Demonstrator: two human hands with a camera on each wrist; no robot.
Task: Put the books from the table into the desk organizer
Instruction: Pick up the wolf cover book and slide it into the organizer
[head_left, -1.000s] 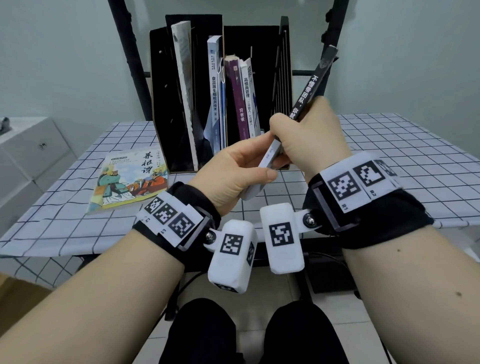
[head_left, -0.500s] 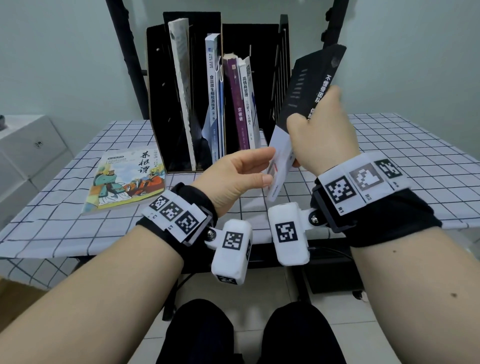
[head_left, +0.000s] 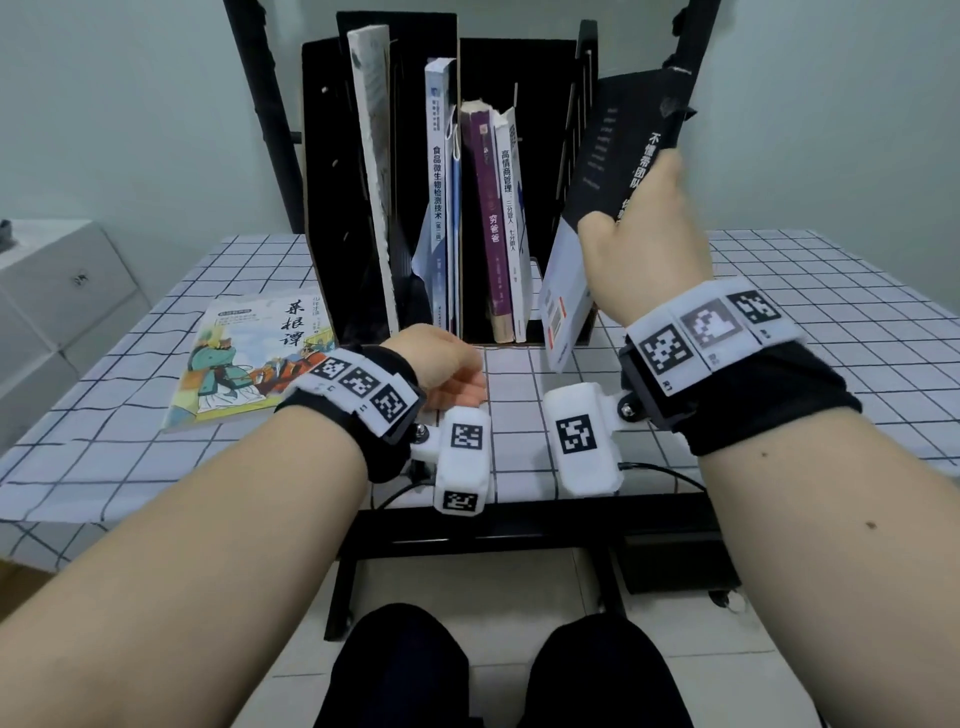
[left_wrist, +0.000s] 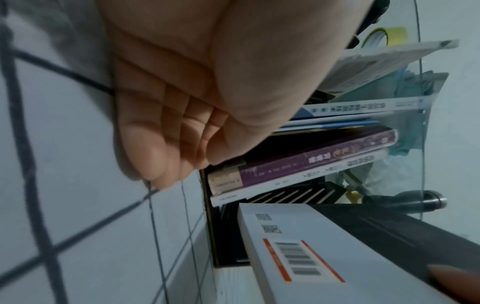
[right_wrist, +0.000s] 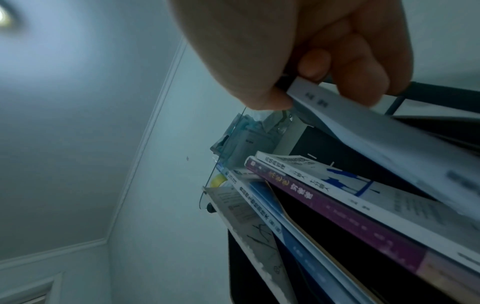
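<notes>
My right hand (head_left: 644, 234) grips a black and white book (head_left: 608, 171) by its spine, upright and tilted, just right of the black desk organizer (head_left: 519, 78). In the right wrist view the thumb and fingers (right_wrist: 358, 67) pinch the book (right_wrist: 389, 139). Its lower corner hangs above the table near the organizer's right wall. Several books stand in the organizer, among them a purple one (head_left: 485, 218). My left hand (head_left: 447, 371) hovers low over the checked tablecloth with relaxed fingers (left_wrist: 155, 148), holding nothing. A colourful illustrated book (head_left: 244, 358) lies flat at the left.
The table (head_left: 779, 312) has a white cloth with a dark grid. A white cabinet (head_left: 57, 296) stands off to the left. Black frame posts (head_left: 260, 104) rise behind the organizer. My knees show below the table's front edge.
My left hand let go of the black and white book and dropped toward the table. The right hand lifted the book and carried it forward, closer to the organizer's right side.
</notes>
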